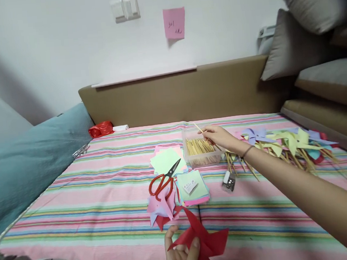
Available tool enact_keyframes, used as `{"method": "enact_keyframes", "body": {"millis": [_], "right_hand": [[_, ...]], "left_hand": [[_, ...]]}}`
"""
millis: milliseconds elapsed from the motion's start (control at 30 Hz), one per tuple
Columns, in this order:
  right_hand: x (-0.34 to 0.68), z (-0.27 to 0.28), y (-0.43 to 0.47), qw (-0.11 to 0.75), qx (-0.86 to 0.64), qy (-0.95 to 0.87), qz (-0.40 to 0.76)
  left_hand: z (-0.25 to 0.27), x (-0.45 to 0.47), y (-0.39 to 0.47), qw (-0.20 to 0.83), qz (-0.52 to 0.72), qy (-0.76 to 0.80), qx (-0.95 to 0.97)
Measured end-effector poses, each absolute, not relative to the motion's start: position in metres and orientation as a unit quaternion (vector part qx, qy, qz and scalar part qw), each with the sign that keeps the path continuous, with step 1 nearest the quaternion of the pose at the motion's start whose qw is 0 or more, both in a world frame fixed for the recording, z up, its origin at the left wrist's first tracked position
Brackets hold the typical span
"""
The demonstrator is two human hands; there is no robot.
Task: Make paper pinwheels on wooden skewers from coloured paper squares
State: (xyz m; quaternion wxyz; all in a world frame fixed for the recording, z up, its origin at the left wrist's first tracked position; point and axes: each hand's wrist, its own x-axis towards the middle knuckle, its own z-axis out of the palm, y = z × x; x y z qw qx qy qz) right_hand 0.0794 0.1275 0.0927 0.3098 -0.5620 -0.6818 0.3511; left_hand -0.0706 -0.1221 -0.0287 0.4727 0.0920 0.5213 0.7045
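My left hand (184,254) is at the bottom edge, pinching a red paper pinwheel (201,241) by its middle, the thumb on top. Farther off, my right hand (215,135) grips a thin wooden stick (198,128), held slanting above a clear plastic box (202,160) full of similar wooden sticks (199,146). Scissors with red handles (163,183) lie closed to the left of the box, across stacks of coloured paper (167,161). Below them is a small pile of cut paper pinwheel shapes (162,210), pink, lilac and red.
Finished pinwheels on sticks (293,144) lie heaped at the right. A small clear pack (228,182) with dark contents sits near the box. Behind are a red plastic bag (101,129) and the brown sofa back (170,98); grey cushions (293,42) stand at right. Striped cloth (93,218) covers the surface.
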Motion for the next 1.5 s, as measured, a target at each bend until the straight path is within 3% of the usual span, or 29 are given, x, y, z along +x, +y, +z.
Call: {"method": "enact_keyframes", "body": {"millis": [167, 400, 667, 767, 867, 1133, 1333, 1500], "right_hand": [[0.105, 0.103, 0.001, 0.445, -0.437, -0.623, 0.472], [0.113, 0.091, -0.154, 0.484, -0.411, -0.506, 0.585], [0.109, 0.079, -0.228, 0.591, -0.422, -0.38, 0.573], [0.116, 0.071, -0.235, 0.676, -0.412, -0.353, 0.499], [0.124, 0.065, -0.241, 0.707, -0.419, -0.347, 0.452], [0.133, 0.072, -0.259, 0.644, -0.331, -0.434, 0.536], [0.128, 0.077, -0.265, 0.572, -0.368, -0.457, 0.574], [0.125, 0.08, -0.268, 0.512, -0.416, -0.535, 0.528]], "left_hand": [[0.015, -0.054, -0.142, 0.525, 0.732, 0.432, 0.045], [0.05, -0.029, -0.183, 0.59, 0.721, 0.349, 0.102], [0.065, -0.009, -0.23, 0.639, 0.706, 0.29, 0.096], [0.066, -0.009, -0.237, 0.646, 0.706, 0.259, 0.127], [0.063, -0.011, -0.242, 0.651, 0.702, 0.246, 0.151], [0.064, -0.008, -0.246, 0.67, 0.688, 0.224, 0.164], [0.069, -0.012, -0.247, 0.673, 0.679, 0.226, 0.186], [0.071, -0.011, -0.247, 0.658, 0.683, 0.237, 0.21]]}}
